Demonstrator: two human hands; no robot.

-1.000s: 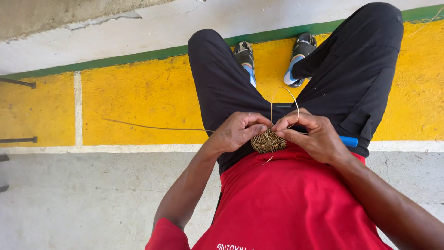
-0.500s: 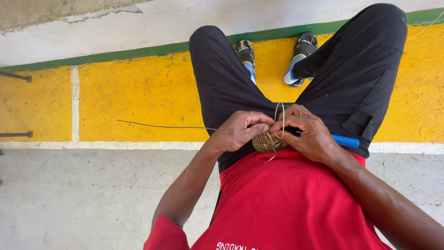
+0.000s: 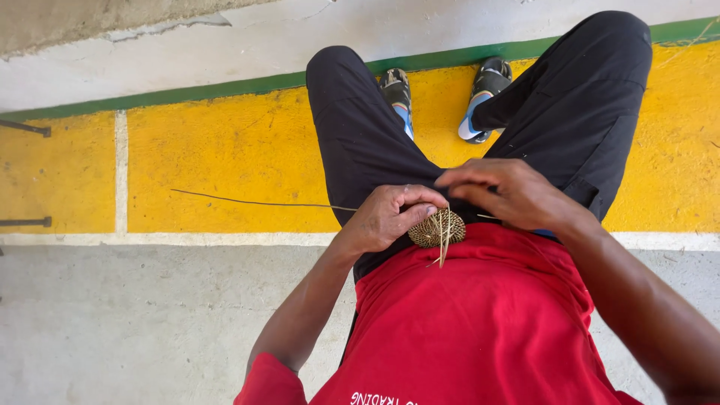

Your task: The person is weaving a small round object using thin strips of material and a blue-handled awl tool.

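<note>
A small round woven disc (image 3: 436,228) of brown fibre rests against my lap, just above my red shirt. My left hand (image 3: 390,216) grips its left edge, fingers curled over it. My right hand (image 3: 510,193) hovers just above and to the right of the disc, fingers pinched on thin strands of fibre (image 3: 444,232) that run down across the disc. A long thin strand (image 3: 255,201) trails out to the left from my left hand.
I sit with black trousers (image 3: 375,150) and sandalled feet (image 3: 442,97) on a yellow painted ledge (image 3: 225,165) with a green stripe (image 3: 187,94). Grey concrete (image 3: 150,315) lies below, and metal bars (image 3: 26,127) poke in at the left edge.
My right hand has lifted from beside the disc to above it, drawing the strands. The long strand at the left has dropped slightly.
</note>
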